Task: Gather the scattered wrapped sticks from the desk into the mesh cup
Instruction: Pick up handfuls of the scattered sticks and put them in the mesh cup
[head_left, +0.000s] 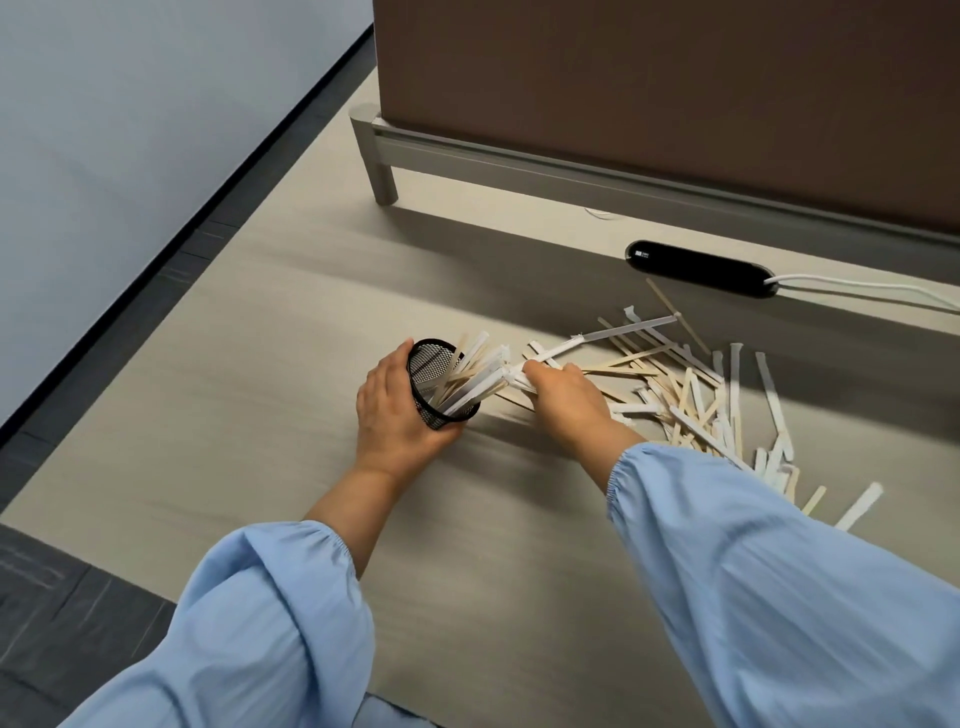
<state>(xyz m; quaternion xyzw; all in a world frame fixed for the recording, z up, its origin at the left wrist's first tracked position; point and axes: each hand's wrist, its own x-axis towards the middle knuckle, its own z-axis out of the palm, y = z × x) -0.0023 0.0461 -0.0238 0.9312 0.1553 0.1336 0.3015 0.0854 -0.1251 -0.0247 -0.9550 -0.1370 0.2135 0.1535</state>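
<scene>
A black mesh cup (428, 364) is tilted to the right on the pale desk (260, 374), several white-wrapped sticks poking out of its mouth. My left hand (395, 410) wraps around its body from the left. My right hand (563, 402) is closed on a bundle of wrapped sticks (540, 358), their near ends at the cup's mouth and their far ends reaching up to the right. A loose pile of wrapped and bare wooden sticks (701, 395) lies scattered on the desk just right of my right hand.
A brown partition panel (675, 88) on a grey metal frame (379, 176) stands at the back of the desk. A black oval cable port (698, 267) with a white cord (872, 288) sits behind the pile. The desk's left edge drops to dark floor.
</scene>
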